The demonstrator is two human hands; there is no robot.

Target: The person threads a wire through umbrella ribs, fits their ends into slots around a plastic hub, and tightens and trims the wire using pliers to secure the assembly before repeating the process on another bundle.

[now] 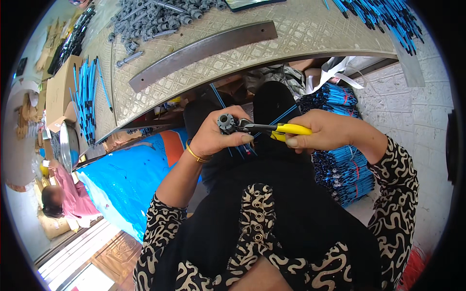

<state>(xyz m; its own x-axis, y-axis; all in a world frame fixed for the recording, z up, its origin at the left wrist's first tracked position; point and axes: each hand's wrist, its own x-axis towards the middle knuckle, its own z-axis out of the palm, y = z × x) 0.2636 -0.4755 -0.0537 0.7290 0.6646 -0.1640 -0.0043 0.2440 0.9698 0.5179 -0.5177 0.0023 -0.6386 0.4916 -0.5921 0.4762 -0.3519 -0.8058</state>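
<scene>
Over the lap, the left hand (213, 130) is closed around a grey fitting (226, 121), its ribbed open end tipped up toward the view. The right hand (323, 130) is wrapped round yellow-handled pliers (295, 129), whose long axis runs nearly level, sideways from the right palm to the left fingers. So the fitting lies left of the pliers' nose; whether they touch, I cannot tell. Thin blue rods (284, 115) cross beneath. Beyond, the desk (335, 40) carries a curved metal bar (208, 54), then piled grey parts (155, 18).
</scene>
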